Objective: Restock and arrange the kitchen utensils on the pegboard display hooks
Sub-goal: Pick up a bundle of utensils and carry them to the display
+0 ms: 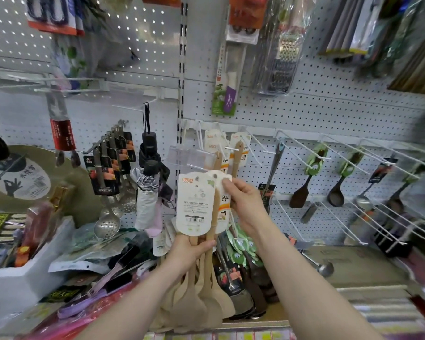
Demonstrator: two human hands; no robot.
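So the left hand (191,249) has its fingers wrapped round the handles of a bunch of wooden spatulas (204,298). Blades hang down, held up in front of the pegboard (329,106). The right hand (245,202) pinches the top of the rear card (223,200), thumb near the hang hole. A couple more of the same hang on a hook (231,148) just behind.

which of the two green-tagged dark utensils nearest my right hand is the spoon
The right-hand one, the dark spoon: its end is a rounded oval bowl. The dark spatula one hook left ends in a flat squared blade.
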